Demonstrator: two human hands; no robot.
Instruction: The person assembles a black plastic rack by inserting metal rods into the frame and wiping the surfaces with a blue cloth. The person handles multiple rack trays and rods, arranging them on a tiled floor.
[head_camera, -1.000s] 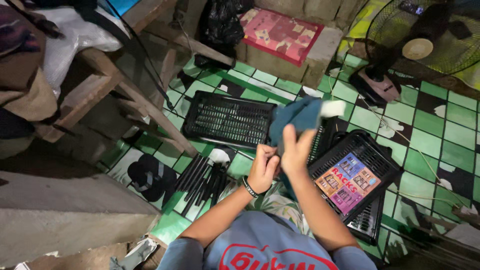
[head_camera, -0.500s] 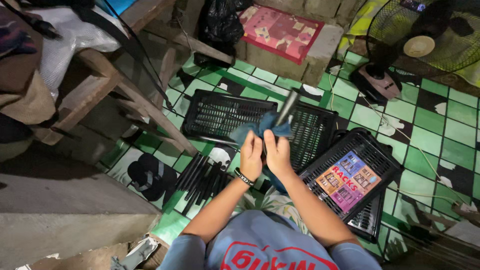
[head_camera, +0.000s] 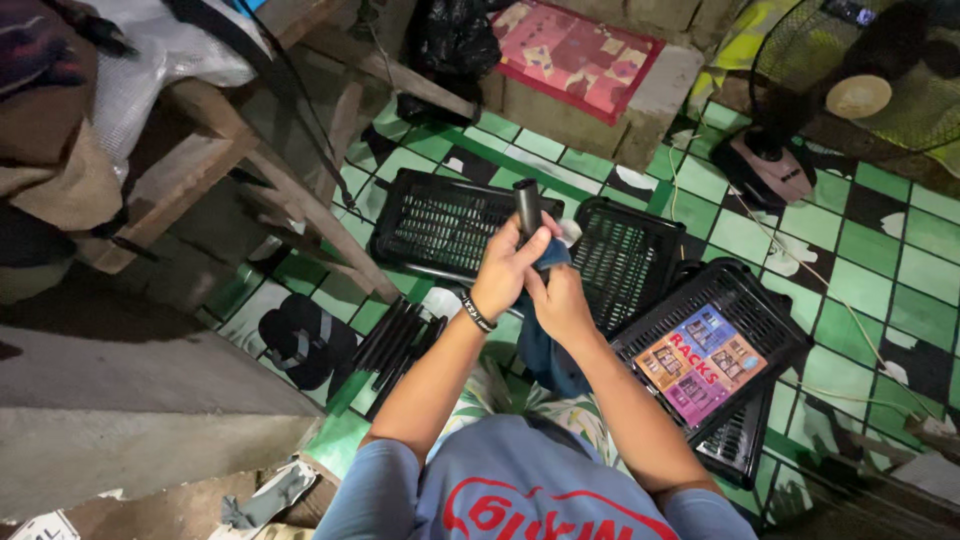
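My left hand (head_camera: 507, 270) grips a short black tube (head_camera: 527, 208) that stands upright, its top end sticking out above my fingers. My right hand (head_camera: 560, 298) holds a dark blue cloth (head_camera: 545, 345) against the lower part of the tube; the cloth hangs down toward my lap. A dark band sits on my left wrist. Several more black tubes (head_camera: 395, 345) lie in a bundle on the green tiled floor just left of my left forearm. Black plastic mesh shelf trays lie beyond and beside my hands: one to the far left (head_camera: 435, 225), one in the middle (head_camera: 625, 260).
A stack of black trays (head_camera: 760, 320) at the right carries a colourful printed card (head_camera: 698, 362). A black sandal (head_camera: 300, 340) lies at the left by a concrete step. Wooden furniture legs (head_camera: 300, 200) rise at the left. A floor fan (head_camera: 850, 90) and cables stand at the upper right.
One second ago my right hand held the cloth raised high. Both hands have since come together, and the black tube now stands upright in my left hand with the cloth lower down.
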